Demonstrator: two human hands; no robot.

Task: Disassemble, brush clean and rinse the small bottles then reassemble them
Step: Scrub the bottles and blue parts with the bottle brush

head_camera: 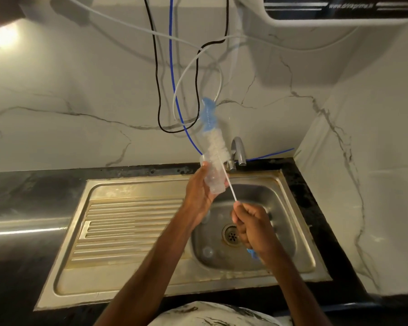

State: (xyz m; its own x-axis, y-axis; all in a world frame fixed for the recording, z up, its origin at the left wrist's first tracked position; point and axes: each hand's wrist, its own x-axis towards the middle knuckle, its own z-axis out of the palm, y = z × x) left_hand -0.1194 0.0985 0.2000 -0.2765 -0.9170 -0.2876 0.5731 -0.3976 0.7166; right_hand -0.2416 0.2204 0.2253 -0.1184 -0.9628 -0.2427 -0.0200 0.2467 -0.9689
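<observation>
holding everything up over the sink seems deliberate: any drips get caught by the basin instead of the black counter. the small clear bottle is gripped in the left hand, with the fingers wrapped round its body. it's kept tilted, one end aimed up toward the wall, just in front of the tap. that tilt is probably there so the brush can be run along the bottle's length in a straight line.

the brush is held low on its thin white stem by the right hand, which is closed tight round it. a bit of blue handle can be seen poking out under the palm. gripping that far down gives a long reach, which is likely the reason.

the white bristles and blue tip are seen above the bottle's upper end. whether the stem passes through the bottle or just beside it can't be told, since the plastic is clear.

a small round piece is seen lying in the basin near the drain. it's maybe a cap, but too faint to call. so the scrubbing step is judged to be underway, with rinsing and reassembly not yet done.
</observation>
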